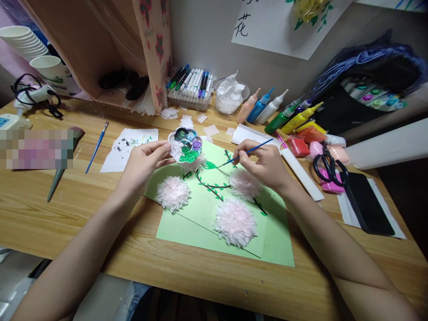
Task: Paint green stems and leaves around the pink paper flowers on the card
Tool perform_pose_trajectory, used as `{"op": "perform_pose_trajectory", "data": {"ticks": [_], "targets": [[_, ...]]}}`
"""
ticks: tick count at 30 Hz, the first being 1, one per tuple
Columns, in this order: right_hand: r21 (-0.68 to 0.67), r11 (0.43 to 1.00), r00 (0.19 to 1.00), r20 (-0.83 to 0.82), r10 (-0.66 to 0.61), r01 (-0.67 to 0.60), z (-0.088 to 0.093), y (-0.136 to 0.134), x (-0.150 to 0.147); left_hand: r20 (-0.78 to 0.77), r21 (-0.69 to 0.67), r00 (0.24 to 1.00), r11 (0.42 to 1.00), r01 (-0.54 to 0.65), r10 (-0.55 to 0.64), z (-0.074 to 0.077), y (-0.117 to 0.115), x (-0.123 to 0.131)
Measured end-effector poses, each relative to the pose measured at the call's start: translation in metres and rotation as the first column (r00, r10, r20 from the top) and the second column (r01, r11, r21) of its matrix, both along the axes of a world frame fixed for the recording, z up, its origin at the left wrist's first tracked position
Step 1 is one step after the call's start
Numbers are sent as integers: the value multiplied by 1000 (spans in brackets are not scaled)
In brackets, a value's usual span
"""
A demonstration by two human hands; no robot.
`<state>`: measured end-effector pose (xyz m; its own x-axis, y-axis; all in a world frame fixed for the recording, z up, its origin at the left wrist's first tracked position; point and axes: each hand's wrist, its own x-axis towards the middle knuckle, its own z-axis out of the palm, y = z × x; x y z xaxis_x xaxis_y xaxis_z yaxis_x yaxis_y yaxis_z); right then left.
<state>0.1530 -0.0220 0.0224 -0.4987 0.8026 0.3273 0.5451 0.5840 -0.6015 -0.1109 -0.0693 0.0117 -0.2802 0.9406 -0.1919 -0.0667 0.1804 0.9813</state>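
Observation:
My left hand (145, 160) grips the rim of a round paint palette (186, 145) with green, black and purple paint in its wells, held over the top left of a green sheet (190, 227). Pinched in my right hand (262, 165) is a thin blue paintbrush (247, 151). Its tip is close beside a green painted leaf (210, 166). Fluffy pale pink paper flowers (236, 222) sit on the sheet, among dark stems with small green leaves (210, 189). One flower is partly hidden under the palette, another partly behind my right hand.
Paint-marked paper (129, 147), a blue brush (96, 147) and a wide brush (65, 162) lie left. Markers (190, 84), a tub of tissue (231, 96) and paint bottles (264, 107) line the back. Black scissors (329, 169) and a black phone-like object (368, 205) are right.

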Motion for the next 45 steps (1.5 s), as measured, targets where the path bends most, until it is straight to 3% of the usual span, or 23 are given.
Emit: {"op": "perform_pose_trajectory", "data": {"ticks": [10,13,16,19,22,26,30,37,42,45], "targets": [[3,1000,999,-39,17,-17,1,1,2,25,-1,1000,1000,18,-18,0,0,0],[-9,1000,967,-255,-9,7,1,0,4,34,-2,999,1000,17,-17,1,-1,0],[13,997,875,-481,-62,78,3,-4,3,64,-16,997,999,32,-31,1,-2,2],[30,998,827,-561,-31,58,8,-11,1,108,-43,991,996,79,-74,2,-5,7],[33,999,859,-509,52,-41,11,-20,-2,142,-72,983,990,124,-113,3,-7,11],[44,986,937,-306,167,-161,12,-27,-5,153,-72,979,987,144,-132,3,-8,14],[45,973,955,-188,230,-226,10,-28,-9,144,-62,979,986,155,-145,1,-9,13],[53,977,957,-201,211,-204,10,-29,-10,164,-74,978,987,141,-127,3,-8,14],[75,996,899,-431,79,-51,13,-23,-2,142,-64,985,992,110,-100,2,-4,8],[43,999,872,-489,9,14,12,-16,2,125,-48,991,997,60,-53,1,0,1]]}}
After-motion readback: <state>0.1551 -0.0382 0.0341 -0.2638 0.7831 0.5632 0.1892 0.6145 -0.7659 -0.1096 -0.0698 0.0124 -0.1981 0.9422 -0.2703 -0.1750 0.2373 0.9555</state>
